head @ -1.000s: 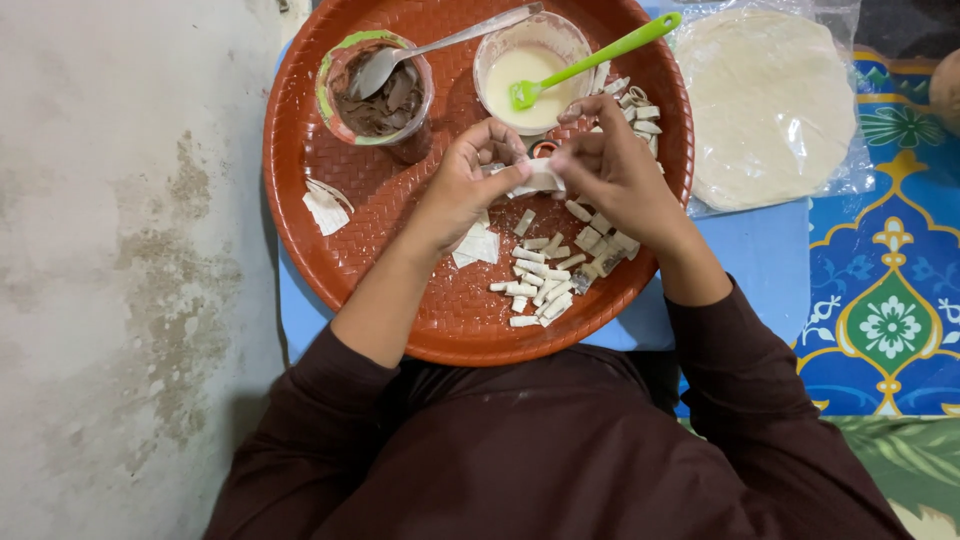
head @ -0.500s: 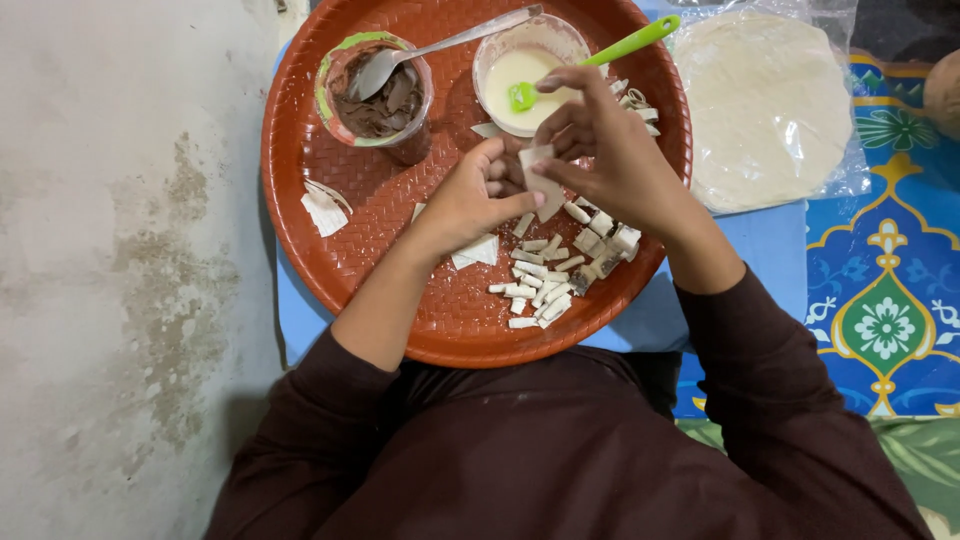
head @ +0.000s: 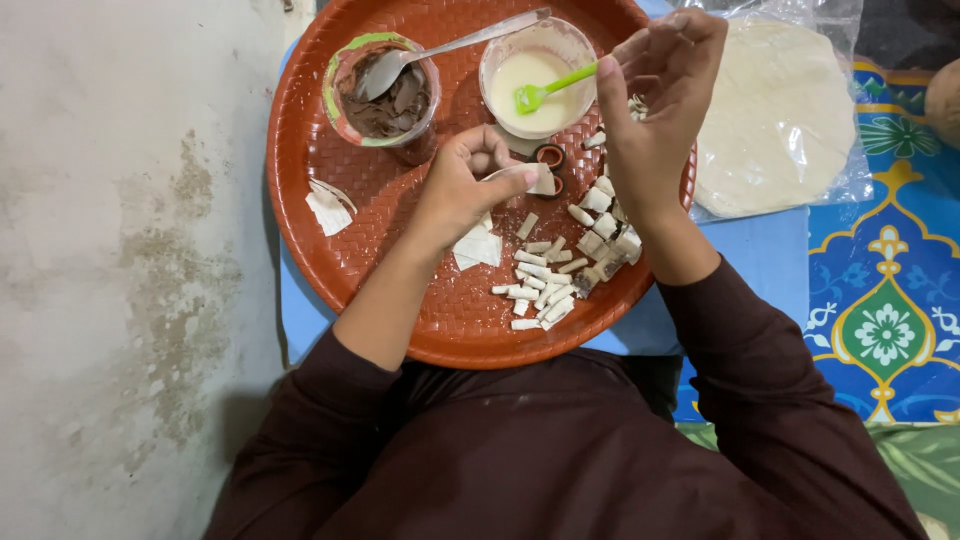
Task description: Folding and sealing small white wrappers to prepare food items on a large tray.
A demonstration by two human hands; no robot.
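A: Change since the earlier frames: the right hand [head: 655, 95] is now raised off the heap of small rolled dough pieces [head: 560, 270] and is found at the handle of the bright green plastic spoon [head: 555, 85], which rests in the clear round cup of pale creamy liquid [head: 533, 75].

B: Noted. Is a grip confirmed?

A: The handle's end is pinched between thumb and fingertips; the remaining fingers are curled loosely. The spoon's bowl is seen just above or in the liquid; which, cannot be told.

B: Left hand [head: 470, 185]?

A: Kept low over the round woven-pattern terracotta-red tray [head: 330, 270]. A small flat white square of dough wrapper [head: 530, 178] is held between thumb and bent forefinger, the other fingers folded in.

B: What is implied?

A: It is judged that paste is being fetched for the held wrapper; rolling is paused.

B: Surroundings?

A: A clear cup of brown chocolate-like filling [head: 385, 95] with a metal spoon [head: 450, 50] is recorded beside the pale cup. Spare wrapper squares [head: 325, 205] lie at the tray's left. A bagged stack of round flat dough sheets [head: 775, 115] lies off the tray to the right.
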